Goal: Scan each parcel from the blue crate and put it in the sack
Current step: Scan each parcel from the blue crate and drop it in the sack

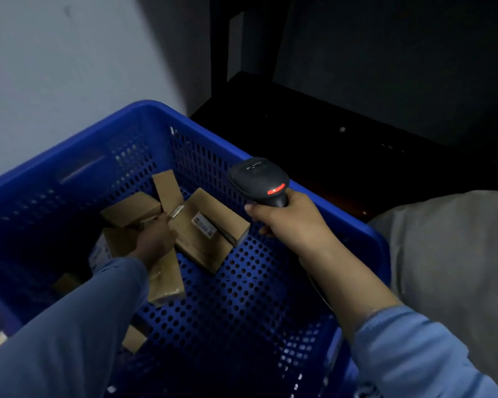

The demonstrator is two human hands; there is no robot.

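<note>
left sleeve [69, 326] nearest; left hand [156, 239] seems to grasp a parcel [167, 280] in the blue crate [69, 168]; right hand [288, 222] grips the scanner [259, 179]; several remain.

- We see a white label [204, 225] on a parcel [213, 208] in the crate [256, 282]; its print is too blurred to read.
- We see pale marks on the scanner [258, 179] above the crate's rim, also illegible.

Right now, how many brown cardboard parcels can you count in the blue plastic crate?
7: one leaning at the back, one left of it, a labelled one centre, one under the left hand, two dim at left, one nearest. The blue sleeve may hide more.
</note>
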